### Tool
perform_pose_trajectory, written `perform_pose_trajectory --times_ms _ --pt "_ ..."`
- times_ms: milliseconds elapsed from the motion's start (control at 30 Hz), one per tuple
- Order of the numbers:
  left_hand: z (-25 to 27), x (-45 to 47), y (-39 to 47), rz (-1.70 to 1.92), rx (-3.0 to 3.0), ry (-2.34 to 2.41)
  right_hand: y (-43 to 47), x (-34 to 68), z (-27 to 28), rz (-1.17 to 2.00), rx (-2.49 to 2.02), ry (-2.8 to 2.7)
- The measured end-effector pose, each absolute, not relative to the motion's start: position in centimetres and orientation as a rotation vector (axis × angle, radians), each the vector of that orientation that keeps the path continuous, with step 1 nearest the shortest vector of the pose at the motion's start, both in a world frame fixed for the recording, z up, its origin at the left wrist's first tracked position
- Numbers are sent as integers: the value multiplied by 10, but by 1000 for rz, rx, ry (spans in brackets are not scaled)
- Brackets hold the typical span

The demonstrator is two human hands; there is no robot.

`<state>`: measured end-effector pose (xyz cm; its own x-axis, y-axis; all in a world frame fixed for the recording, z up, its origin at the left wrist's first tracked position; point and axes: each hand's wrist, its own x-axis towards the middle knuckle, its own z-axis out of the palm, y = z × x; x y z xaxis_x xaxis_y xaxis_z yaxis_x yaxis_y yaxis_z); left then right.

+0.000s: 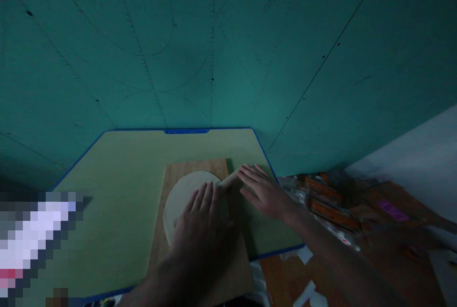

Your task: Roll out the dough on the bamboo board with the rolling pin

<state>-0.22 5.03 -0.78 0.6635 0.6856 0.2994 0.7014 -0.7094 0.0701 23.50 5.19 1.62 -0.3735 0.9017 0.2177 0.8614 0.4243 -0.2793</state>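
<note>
A round, flat sheet of pale dough (178, 197) lies on a wooden board (200, 292). Across its right side, slanting up and to the right, runs a wooden rolling pin (229, 181). My left hand (202, 221) rests over the dough and the near part of the pin, fingers stretched forward; what is beneath the palm is hidden. At the pin's far right end lies my right hand (262, 190), its fingers extended flat over the wood rather than wrapped round it.
Under the board is a pale yellow-green tabletop (117, 202) with a blue edge, set against a green wall (232, 59) with drawn lines. Plastic-wrapped brown packages (332, 202) lie to the right. Paper scraps (310, 292) are on the brown surface below. A blurred-out patch covers the lower left.
</note>
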Motion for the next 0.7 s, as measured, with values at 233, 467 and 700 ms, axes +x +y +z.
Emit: perform_pose_trajectory --times_ms 233,467,700 --pt "13 -22 120 -309 -2954 -1208 171 176 38 163 -1668 -2296" --pt "1 -13 82 -375 -2716 -1200 125 187 10 172 -1813 -2275" --pt "-5 -11 79 -421 -2738 -1116 85 202 6 55 -1845 -2287"
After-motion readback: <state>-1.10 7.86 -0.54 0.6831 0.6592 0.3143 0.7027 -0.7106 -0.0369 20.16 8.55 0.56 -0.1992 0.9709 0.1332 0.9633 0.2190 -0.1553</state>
